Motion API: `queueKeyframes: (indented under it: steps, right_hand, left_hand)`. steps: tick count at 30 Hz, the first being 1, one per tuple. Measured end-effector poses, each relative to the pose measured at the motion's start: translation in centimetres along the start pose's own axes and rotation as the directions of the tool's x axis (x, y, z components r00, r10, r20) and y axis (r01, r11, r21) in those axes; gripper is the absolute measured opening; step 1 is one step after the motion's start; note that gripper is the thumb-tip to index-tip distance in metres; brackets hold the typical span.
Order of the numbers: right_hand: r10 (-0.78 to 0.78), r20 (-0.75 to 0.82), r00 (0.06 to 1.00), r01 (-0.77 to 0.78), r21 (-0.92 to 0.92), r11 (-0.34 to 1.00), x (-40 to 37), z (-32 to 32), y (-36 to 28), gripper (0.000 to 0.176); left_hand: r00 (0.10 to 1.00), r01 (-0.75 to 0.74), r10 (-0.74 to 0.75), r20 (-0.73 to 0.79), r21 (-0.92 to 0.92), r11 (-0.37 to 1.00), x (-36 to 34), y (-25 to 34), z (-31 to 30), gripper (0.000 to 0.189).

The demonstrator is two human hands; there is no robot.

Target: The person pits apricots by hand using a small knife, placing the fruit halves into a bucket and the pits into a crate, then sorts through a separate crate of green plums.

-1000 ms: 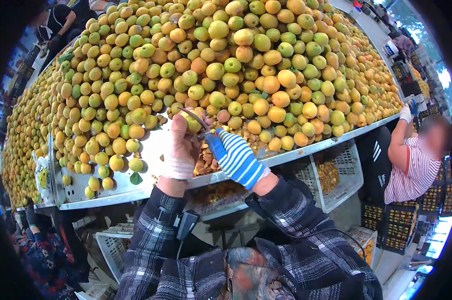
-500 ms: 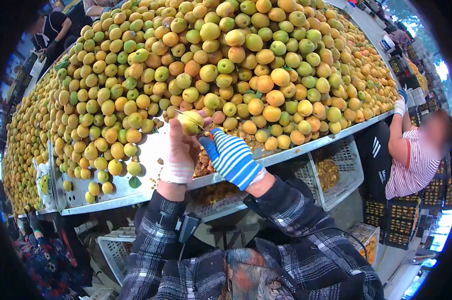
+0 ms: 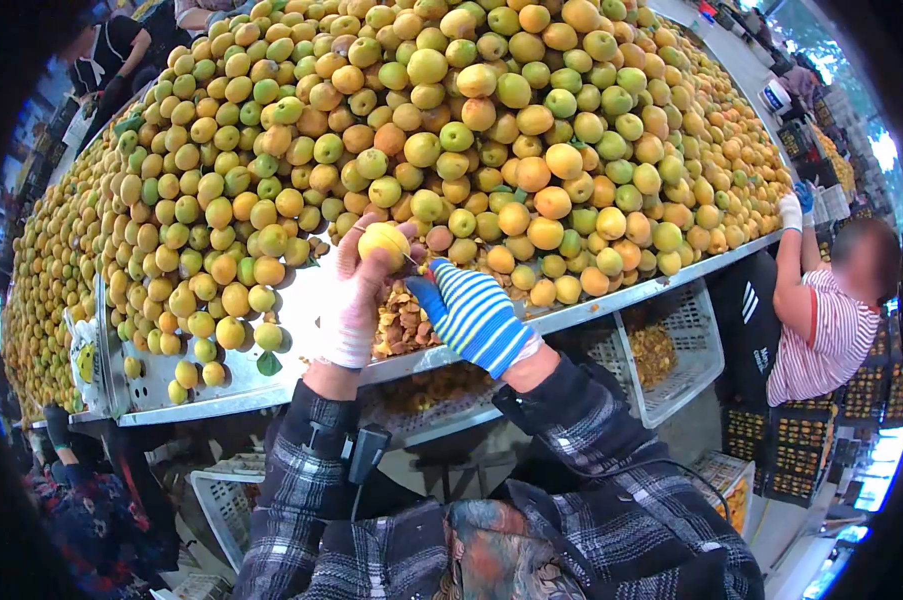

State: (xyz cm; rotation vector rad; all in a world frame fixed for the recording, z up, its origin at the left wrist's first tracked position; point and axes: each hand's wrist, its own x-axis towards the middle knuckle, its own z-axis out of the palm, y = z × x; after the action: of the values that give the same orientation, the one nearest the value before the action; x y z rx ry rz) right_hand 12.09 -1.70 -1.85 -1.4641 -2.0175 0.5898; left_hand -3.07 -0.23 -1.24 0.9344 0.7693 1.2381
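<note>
My left hand (image 3: 343, 310), in a pale glove with bare fingertips, grips a yellow apricot (image 3: 382, 243) at the near edge of the big heap. Close on its right, my right hand (image 3: 479, 315), in a blue, white and yellow striped glove, is closed on a small knife (image 3: 412, 261). Only a bit of its thin blade shows, pointing at the fruit; the handle is mostly hidden in the glove. Below the apricot, between my hands, lies a pile of brownish pits and scraps (image 3: 403, 325) on the metal table (image 3: 206, 404).
A large heap of apricots (image 3: 451, 140) covers most of the table. Beneath the edge stand plastic crates (image 3: 683, 345), one with yellow fruit pieces. On the right sits a person in a striped shirt (image 3: 829, 335); others work at the left. A white bag (image 3: 83, 355) hangs at the left edge.
The knife blade, earlier across the apricot, now shows only at its right side. My left hand has shifted slightly left, uncovering more of the pit pile. The apricot has turned in my fingers.
</note>
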Motion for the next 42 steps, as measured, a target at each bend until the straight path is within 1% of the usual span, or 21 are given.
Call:
queueKeyframes:
  steps: [1, 2, 4, 6, 8, 9, 11, 12, 15, 17, 18, 20, 21, 25, 27, 30, 36, 38, 39, 40, 42]
  right_hand:
    - [-0.013, -0.034, 0.999, 0.013, -0.025, 1.000, -0.1, 0.0, 0.0, 0.032]
    - [-0.026, -0.072, 0.997, 0.023, -0.049, 0.999, -0.1, 0.0, 0.0, 0.031]
    - [-0.036, -0.077, 0.996, 0.032, -0.056, 0.998, -0.2, -0.4, -0.6, 0.032]
    - [-0.006, -0.025, 1.000, 0.003, -0.084, 0.996, -0.3, 0.0, -0.5, 0.032]
    - [-0.060, -0.072, 0.996, 0.055, -0.058, 0.997, -0.4, -0.2, -0.4, 0.033]
    - [-0.047, -0.040, 0.998, 0.044, -0.060, 0.997, -0.4, -0.2, -0.2, 0.033]
    - [-0.041, -0.012, 0.999, 0.041, -0.058, 0.998, -0.4, -0.4, -0.2, 0.033]
    - [-0.040, -0.015, 0.999, 0.039, -0.056, 0.998, -0.3, -0.4, -0.1, 0.033]
    - [-0.076, -0.050, 0.996, 0.075, -0.025, 0.997, -0.5, -0.2, -0.1, 0.033]
    - [-0.051, -0.077, 0.996, 0.051, 0.003, 0.999, -0.3, -0.3, -0.4, 0.032]
    - [-0.056, -0.079, 0.995, 0.056, 0.001, 0.998, -0.1, -0.3, -0.4, 0.032]
    - [0.027, 0.024, 0.999, -0.025, -0.082, 0.996, -0.2, -0.2, -0.4, 0.033]
    - [0.038, 0.022, 0.999, -0.035, -0.121, 0.992, -0.2, 0.0, -0.4, 0.033]
    - [0.024, 0.035, 0.999, -0.022, -0.076, 0.997, -0.3, 0.1, -0.6, 0.032]
    - [0.052, 0.072, 0.996, -0.045, -0.097, 0.994, 0.0, -0.1, -0.8, 0.031]
    - [0.087, 0.109, 0.990, -0.073, -0.129, 0.989, 0.0, 0.0, -1.1, 0.030]
    - [0.044, 0.061, 0.997, -0.048, 0.079, 0.996, -0.8, 2.6, 0.5, 0.025]
    - [-0.062, 0.027, 0.998, 0.057, 0.161, 0.985, -1.3, 3.5, 1.2, 0.039]
    - [0.035, 0.076, 0.996, -0.055, 0.273, 0.960, -1.4, 3.9, 1.0, 0.032]
    - [0.036, 0.074, 0.997, -0.055, 0.274, 0.960, -1.6, 4.1, 1.0, 0.032]
    - [0.069, 0.170, 0.983, -0.145, 0.496, 0.856, -1.8, 4.2, 0.6, 0.026]
  left_hand:
    - [0.998, 0.050, -0.055, -0.007, -0.302, 0.952, 0.2, -0.2, 0.2, 0.060]
    - [0.999, 0.047, -0.050, -0.002, -0.300, 0.953, 0.3, -0.3, 0.4, 0.060]
    - [0.975, 0.212, -0.220, 0.028, -0.397, 0.893, -0.1, -0.1, 0.9, 0.064]
    - [0.971, 0.220, -0.238, 0.012, -0.427, 0.877, -0.2, 0.2, 0.6, 0.060]
    - [0.999, 0.047, -0.046, 0.012, -0.146, 0.988, 0.0, 0.2, -0.1, 0.057]
    - [0.999, 0.047, -0.046, 0.011, -0.146, 0.988, -0.1, 0.7, 0.1, 0.057]
    - [0.996, -0.071, 0.085, -0.011, 0.460, 0.885, -0.2, 2.4, 0.8, 0.054]
    - [0.996, -0.071, 0.085, -0.009, 0.462, 0.884, -0.2, 2.4, 0.9, 0.054]
    - [0.988, -0.098, 0.133, -0.082, 0.334, 0.937, -0.4, 1.2, 1.2, 0.056]
    - [0.980, -0.135, 0.101, -0.170, -0.198, 0.971, 0.2, -0.5, 0.7, 0.055]
    - [0.980, -0.141, 0.107, -0.170, -0.199, 0.970, 0.3, -0.6, 0.5, 0.055]
    - [0.993, 0.090, -0.113, -0.036, -0.389, 0.917, 0.1, -1.0, 0.1, 0.057]
    - [0.994, 0.102, -0.106, 0.000, -0.261, 0.960, 0.3, -0.7, -0.2, 0.060]
    - [0.998, -0.009, 0.002, -0.059, -0.116, 0.993, -0.4, 0.2, 0.7, 0.062]
    - [0.983, -0.115, 0.148, -0.112, 0.258, 0.959, -0.4, 0.4, 1.1, 0.053]
    - [0.967, -0.146, 0.173, -0.188, 0.145, 0.979, -0.4, 0.0, 1.3, 0.056]
    - [0.967, -0.100, 0.149, -0.206, 0.232, 0.968, -0.4, 0.4, 1.6, 0.056]
    - [0.965, -0.121, 0.168, -0.204, 0.224, 0.967, -0.3, 0.1, 1.7, 0.055]
    - [0.963, -0.139, 0.183, -0.199, 0.219, 0.966, -0.3, 0.0, 1.7, 0.054]
    - [0.963, -0.139, 0.183, -0.197, 0.219, 0.966, -0.2, -0.1, 1.7, 0.054]
    - [0.969, -0.152, 0.181, -0.169, 0.173, 0.973, -0.2, -0.3, 1.7, 0.053]
